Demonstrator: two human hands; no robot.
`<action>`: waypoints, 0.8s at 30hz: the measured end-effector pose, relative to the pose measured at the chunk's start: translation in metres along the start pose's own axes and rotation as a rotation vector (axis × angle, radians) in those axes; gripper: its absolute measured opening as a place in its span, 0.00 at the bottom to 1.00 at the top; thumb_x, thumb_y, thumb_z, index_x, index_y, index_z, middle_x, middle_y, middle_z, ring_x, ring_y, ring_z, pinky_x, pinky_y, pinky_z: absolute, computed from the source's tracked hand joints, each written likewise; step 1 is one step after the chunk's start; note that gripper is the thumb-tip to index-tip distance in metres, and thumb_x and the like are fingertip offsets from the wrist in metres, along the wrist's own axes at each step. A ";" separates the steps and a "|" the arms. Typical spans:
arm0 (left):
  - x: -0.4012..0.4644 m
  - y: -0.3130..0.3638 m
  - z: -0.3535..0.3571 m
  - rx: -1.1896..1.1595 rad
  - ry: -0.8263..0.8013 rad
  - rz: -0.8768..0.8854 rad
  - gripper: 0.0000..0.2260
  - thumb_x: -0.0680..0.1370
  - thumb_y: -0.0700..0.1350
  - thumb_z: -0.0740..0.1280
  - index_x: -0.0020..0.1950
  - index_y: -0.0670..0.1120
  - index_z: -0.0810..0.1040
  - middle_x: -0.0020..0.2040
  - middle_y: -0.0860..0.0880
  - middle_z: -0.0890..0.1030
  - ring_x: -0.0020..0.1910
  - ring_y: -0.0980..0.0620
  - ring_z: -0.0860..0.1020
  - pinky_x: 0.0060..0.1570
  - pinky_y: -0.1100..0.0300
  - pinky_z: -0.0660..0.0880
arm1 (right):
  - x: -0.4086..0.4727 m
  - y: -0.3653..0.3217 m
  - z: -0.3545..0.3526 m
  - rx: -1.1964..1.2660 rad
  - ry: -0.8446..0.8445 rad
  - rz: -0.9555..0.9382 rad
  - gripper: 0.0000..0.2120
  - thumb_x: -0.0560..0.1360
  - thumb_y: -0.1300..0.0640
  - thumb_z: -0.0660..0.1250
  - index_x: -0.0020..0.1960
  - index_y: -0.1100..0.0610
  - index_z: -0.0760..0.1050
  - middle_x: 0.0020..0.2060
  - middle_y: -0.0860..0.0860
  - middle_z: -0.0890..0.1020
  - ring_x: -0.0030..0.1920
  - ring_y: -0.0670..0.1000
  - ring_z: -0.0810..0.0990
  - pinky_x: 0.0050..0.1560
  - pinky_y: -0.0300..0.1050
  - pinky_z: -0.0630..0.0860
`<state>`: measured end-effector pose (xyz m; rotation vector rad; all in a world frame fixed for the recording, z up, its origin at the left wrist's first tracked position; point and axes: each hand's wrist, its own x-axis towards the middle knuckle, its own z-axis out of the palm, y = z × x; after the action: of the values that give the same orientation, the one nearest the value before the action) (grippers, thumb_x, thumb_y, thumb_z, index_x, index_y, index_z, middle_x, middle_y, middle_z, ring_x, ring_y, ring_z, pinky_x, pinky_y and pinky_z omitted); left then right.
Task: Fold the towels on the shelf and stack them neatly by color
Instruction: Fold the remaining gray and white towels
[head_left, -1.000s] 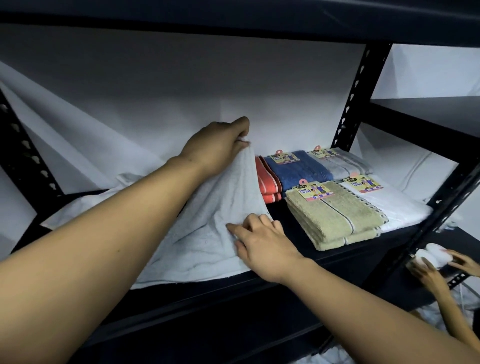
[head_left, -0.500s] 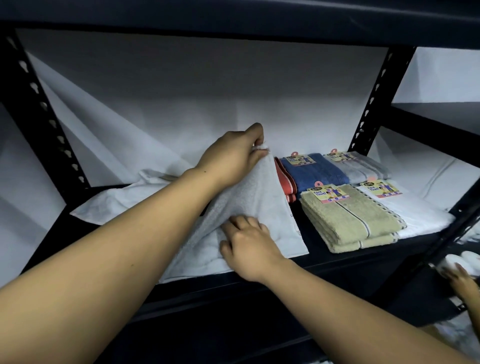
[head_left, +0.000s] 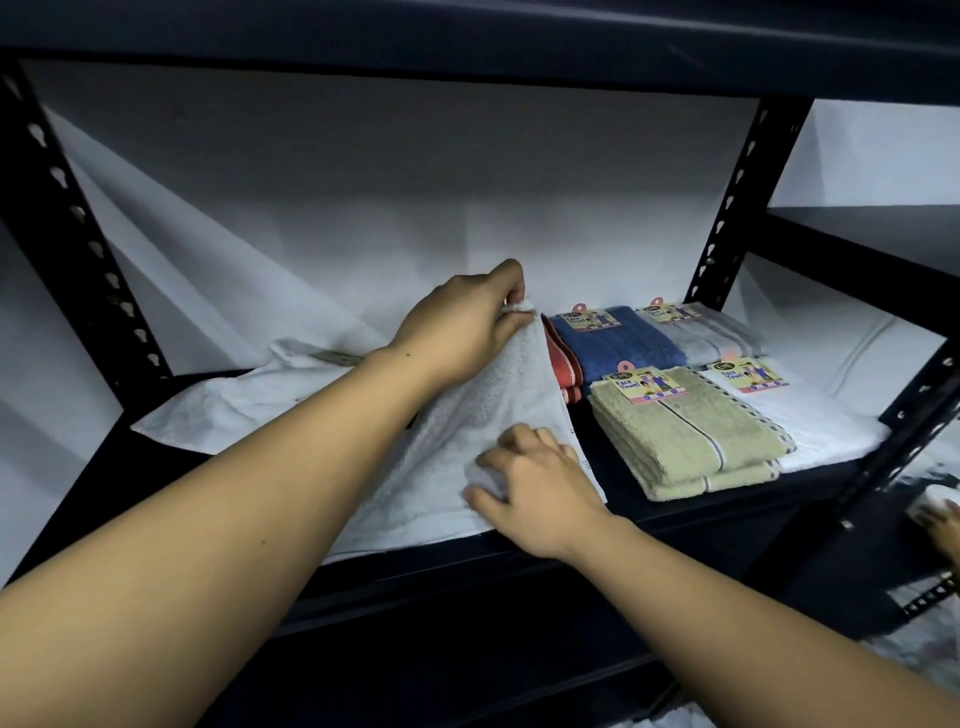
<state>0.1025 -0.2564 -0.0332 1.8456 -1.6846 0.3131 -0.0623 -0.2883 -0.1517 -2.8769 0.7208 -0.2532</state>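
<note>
Dark shelf (head_left: 701, 499) holds your white towel (head_left: 483, 415) at its front, beside folded stacks; your left hand (head_left: 462, 332) pinches the far corner up, your right hand (head_left: 535, 493) grips the nearer edge, so the fold comes toward you.

It looked like a shop stockroom or storage area: a black slotted-steel shelf (head_left: 571, 525) held folded towels (head_left: 680, 431) with retail "Face Towel" tags (head_left: 643, 385) attached, against plain white sheeting (head_left: 415, 197) behind.
</note>
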 end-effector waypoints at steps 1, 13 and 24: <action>-0.001 0.000 0.001 0.001 -0.004 -0.001 0.11 0.82 0.56 0.66 0.54 0.49 0.70 0.35 0.58 0.70 0.39 0.46 0.73 0.36 0.54 0.67 | -0.002 0.002 0.000 0.025 -0.018 0.014 0.24 0.79 0.34 0.60 0.69 0.45 0.76 0.65 0.48 0.73 0.66 0.53 0.68 0.65 0.52 0.66; -0.001 0.010 0.005 -0.022 -0.039 -0.041 0.10 0.81 0.55 0.67 0.51 0.52 0.69 0.36 0.56 0.73 0.36 0.54 0.72 0.33 0.57 0.66 | -0.006 0.019 -0.007 -0.006 -0.052 0.107 0.40 0.75 0.26 0.58 0.77 0.52 0.67 0.79 0.51 0.62 0.77 0.55 0.60 0.72 0.55 0.62; -0.008 0.018 0.026 -0.121 -0.009 -0.067 0.10 0.79 0.53 0.71 0.49 0.49 0.74 0.37 0.54 0.77 0.39 0.49 0.76 0.38 0.55 0.72 | -0.004 0.049 -0.011 0.152 -0.055 -0.003 0.31 0.80 0.36 0.64 0.76 0.53 0.70 0.76 0.51 0.71 0.75 0.54 0.67 0.75 0.48 0.64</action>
<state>0.0786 -0.2645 -0.0530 1.8113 -1.6077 0.1715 -0.0900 -0.3306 -0.1509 -2.7305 0.6580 -0.2179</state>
